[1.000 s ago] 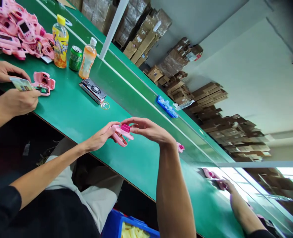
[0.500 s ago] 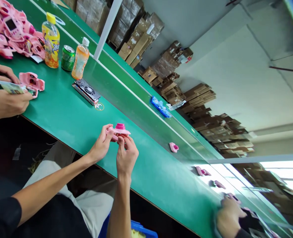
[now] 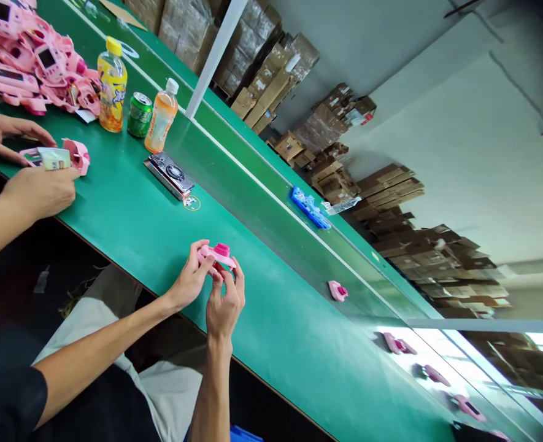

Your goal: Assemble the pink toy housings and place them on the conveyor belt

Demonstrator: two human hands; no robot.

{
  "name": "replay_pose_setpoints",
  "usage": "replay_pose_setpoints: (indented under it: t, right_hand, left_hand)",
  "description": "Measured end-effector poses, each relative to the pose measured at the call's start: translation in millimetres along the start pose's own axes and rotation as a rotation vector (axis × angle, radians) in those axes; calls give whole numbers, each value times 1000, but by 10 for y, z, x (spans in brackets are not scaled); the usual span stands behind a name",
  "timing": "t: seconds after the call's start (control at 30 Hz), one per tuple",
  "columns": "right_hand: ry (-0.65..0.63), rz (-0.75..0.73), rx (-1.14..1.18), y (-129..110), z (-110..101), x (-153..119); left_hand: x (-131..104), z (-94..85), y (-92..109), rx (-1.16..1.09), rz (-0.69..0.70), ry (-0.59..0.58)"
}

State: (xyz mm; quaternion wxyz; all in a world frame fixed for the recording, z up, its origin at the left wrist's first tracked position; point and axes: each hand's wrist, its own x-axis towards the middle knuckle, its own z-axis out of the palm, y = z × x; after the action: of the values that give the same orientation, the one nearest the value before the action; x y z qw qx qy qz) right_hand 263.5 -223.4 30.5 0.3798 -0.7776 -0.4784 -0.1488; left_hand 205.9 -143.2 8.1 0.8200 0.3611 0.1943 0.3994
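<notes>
Above the green table, both hands hold one pink toy camera casing (image 3: 216,254) with a raised magenta lens ring on top. My left hand (image 3: 189,279) is closed on its left end, with the thumb along the near side. My right hand (image 3: 226,301) grips its right end and underside with bent fingertips. The casing seems parted into two halves at the left. Its inside is hidden by the fingers.
At left, a co-worker's hand (image 3: 41,193) holds a pale tube (image 3: 56,158) over an open pink casing (image 3: 78,156). A pink casing pile (image 3: 23,61), bottles (image 3: 111,89), a green can (image 3: 139,115) and a phone (image 3: 170,174) lie beyond. Pink casings (image 3: 338,291) line the right.
My hands and the casing have shifted slightly down and left in view; the casing is tilted more. The co-worker's hand at far right has left the view. The left co-worker's tube has turned.
</notes>
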Motion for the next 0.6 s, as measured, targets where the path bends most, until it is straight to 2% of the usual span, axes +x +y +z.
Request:
replay_pose_setpoints:
  t: [0.17, 0.37, 0.43, 0.6]
  right_hand:
    - [86, 42, 127, 80, 103, -159]
    - [258, 351, 542, 85, 205, -312]
    - [188, 437, 584, 71, 158, -275]
    - [-149, 606, 676, 132, -40, -159]
  left_hand:
    - [-15, 14, 53, -88, -85, 35]
    - [-32, 7, 76, -146, -156, -34]
    - [-39, -14, 83, -82, -150, -50]
    - [-79, -124, 60, 78, -133, -135]
